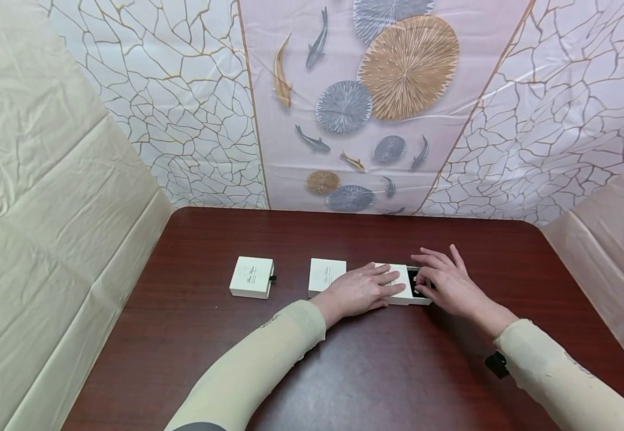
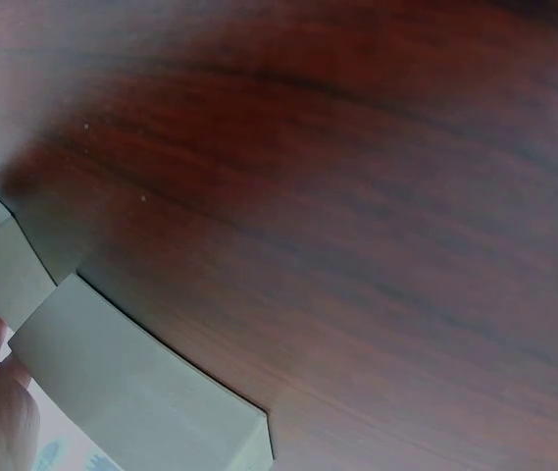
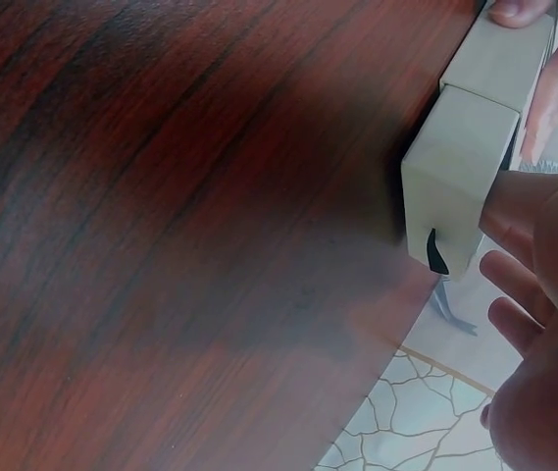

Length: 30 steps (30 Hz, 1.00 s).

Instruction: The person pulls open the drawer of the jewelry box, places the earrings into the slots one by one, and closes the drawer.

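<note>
A white drawer-style gift box [image 1: 402,273] lies on the table, its drawer [image 1: 418,301] slid part-way out to the right, showing a black lining. My left hand [image 1: 363,290] holds the box's sleeve, thumb at its front face [image 3: 499,59] and fingers spread over its top. My right hand [image 1: 451,286] reaches over the drawer. Its thumb and forefinger pinch at a small shiny piece [image 1: 416,291] against the lining, while the other fingers are raised. What exactly the piece is I cannot tell. A black pull tab [image 3: 437,252] hangs from the drawer's end.
A second white box [image 1: 327,273] sits just left of the held one, partly behind my left hand. Farther left lies a third white box [image 1: 251,277] with a black tab on its right side. The dark red-brown table [image 1: 376,371] is bordered by patterned cloth walls [image 1: 209,120].
</note>
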Each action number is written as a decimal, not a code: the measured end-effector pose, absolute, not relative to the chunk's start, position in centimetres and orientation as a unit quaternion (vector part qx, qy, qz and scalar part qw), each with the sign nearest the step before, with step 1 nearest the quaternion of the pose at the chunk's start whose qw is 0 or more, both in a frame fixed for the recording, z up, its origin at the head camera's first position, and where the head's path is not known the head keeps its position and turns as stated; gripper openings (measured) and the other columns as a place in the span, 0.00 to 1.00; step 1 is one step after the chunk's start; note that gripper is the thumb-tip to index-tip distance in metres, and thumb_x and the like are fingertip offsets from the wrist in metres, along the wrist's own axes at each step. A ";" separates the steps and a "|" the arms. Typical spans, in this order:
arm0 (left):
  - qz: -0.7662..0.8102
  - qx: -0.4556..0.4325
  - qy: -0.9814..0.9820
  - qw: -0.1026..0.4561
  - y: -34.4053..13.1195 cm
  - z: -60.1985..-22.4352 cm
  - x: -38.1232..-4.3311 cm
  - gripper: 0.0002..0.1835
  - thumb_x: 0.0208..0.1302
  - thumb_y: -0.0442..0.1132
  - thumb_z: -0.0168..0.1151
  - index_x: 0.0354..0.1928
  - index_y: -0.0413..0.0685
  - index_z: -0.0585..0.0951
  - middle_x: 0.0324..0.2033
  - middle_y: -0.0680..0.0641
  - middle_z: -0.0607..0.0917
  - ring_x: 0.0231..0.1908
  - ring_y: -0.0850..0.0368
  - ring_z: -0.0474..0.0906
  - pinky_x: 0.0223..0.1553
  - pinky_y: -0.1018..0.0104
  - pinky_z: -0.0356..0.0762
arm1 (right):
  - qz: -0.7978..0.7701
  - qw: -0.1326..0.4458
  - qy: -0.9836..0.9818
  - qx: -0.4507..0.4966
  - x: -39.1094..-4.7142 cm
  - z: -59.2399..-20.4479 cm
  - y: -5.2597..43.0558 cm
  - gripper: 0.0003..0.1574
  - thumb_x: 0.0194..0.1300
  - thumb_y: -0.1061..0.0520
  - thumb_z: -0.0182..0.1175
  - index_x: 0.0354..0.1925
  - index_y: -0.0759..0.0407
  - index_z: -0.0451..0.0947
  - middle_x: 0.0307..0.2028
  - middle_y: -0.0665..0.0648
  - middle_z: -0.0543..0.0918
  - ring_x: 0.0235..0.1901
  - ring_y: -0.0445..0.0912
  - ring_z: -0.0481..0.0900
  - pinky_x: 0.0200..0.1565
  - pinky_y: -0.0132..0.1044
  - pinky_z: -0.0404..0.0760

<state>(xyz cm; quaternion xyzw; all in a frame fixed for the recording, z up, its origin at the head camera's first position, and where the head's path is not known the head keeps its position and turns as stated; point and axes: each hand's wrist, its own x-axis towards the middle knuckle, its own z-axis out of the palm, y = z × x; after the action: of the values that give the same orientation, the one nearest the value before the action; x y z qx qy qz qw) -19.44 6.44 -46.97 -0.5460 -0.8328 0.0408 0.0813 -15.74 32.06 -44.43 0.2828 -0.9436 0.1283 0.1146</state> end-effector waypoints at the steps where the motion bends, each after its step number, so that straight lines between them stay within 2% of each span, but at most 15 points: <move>1: 0.040 -0.546 -0.833 0.081 6.4 -47.0 -19.4 0.28 0.83 0.55 0.55 0.80 0.65 0.70 0.79 0.52 0.69 0.80 0.52 0.61 0.79 0.54 0.63 | 0.126 0.116 -0.943 0.284 -15.8 -44.5 32.1 0.16 0.51 0.68 0.78 0.29 0.52 0.81 0.62 0.68 0.82 0.70 0.67 0.70 0.72 0.81 0.46; 8: 0.038 -0.547 -0.832 0.082 6.5 -47.1 -19.5 0.28 0.83 0.54 0.56 0.80 0.65 0.71 0.79 0.51 0.70 0.80 0.52 0.62 0.79 0.54 0.63 | 0.137 0.119 -0.940 0.288 -15.9 -43.5 32.4 0.15 0.54 0.65 0.80 0.31 0.50 0.83 0.63 0.67 0.82 0.70 0.68 0.70 0.73 0.81 0.44; 15: 0.031 -0.550 -0.831 0.082 6.4 -47.2 -19.5 0.28 0.83 0.54 0.56 0.80 0.64 0.72 0.79 0.51 0.70 0.80 0.51 0.63 0.78 0.54 0.64 | 0.146 0.124 -0.940 0.281 -16.0 -41.8 33.1 0.11 0.58 0.64 0.78 0.37 0.53 0.87 0.64 0.67 0.82 0.70 0.68 0.68 0.73 0.81 0.43; 30: 0.036 -0.551 -0.830 0.080 6.5 -47.2 -19.7 0.28 0.84 0.54 0.55 0.80 0.64 0.71 0.79 0.51 0.69 0.80 0.51 0.62 0.79 0.53 0.63 | 0.172 0.119 -0.944 0.256 -15.2 -42.0 35.2 0.18 0.59 0.60 0.78 0.49 0.58 0.90 0.65 0.67 0.80 0.70 0.69 0.67 0.74 0.80 0.42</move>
<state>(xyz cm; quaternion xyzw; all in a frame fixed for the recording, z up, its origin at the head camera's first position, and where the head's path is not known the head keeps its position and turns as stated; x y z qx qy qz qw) -19.66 6.52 -47.20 -0.5514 -0.8296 0.0361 0.0796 -15.25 35.19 -42.03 0.2555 -0.9439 0.1721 0.1190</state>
